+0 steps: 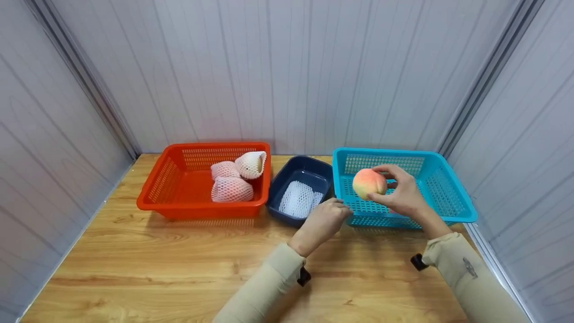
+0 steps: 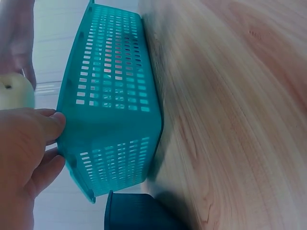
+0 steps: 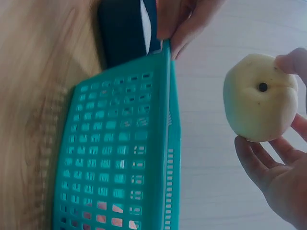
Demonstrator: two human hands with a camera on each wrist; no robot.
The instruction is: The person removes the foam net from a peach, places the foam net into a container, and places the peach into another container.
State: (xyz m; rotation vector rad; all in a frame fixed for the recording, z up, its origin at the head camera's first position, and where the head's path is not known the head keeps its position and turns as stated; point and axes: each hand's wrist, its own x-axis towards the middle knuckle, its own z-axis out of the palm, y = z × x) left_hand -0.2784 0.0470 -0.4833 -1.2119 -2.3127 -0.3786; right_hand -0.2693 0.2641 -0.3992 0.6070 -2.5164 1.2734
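Note:
A peach (image 1: 369, 184), pink on top and pale yellow below, is pinched between thumb and fingers of my right hand (image 1: 402, 192). It is held above the turquoise basket (image 1: 457, 204); its pale underside with a dark spot shows in the right wrist view. My left hand (image 1: 326, 220) is at the basket's near left corner, thumb and fingers (image 2: 48, 175) bent at the rim. Something pink (image 3: 100, 218) lies inside the basket, seen through the mesh wall.
Left of the turquoise basket stands a dark blue tub (image 1: 293, 163) with white foam net sleeves (image 1: 297, 199). An orange basket (image 1: 202, 208) farther left holds several net-wrapped fruits (image 1: 232, 189). All stand on a wooden table (image 1: 179, 269) against panelled walls (image 1: 287, 76).

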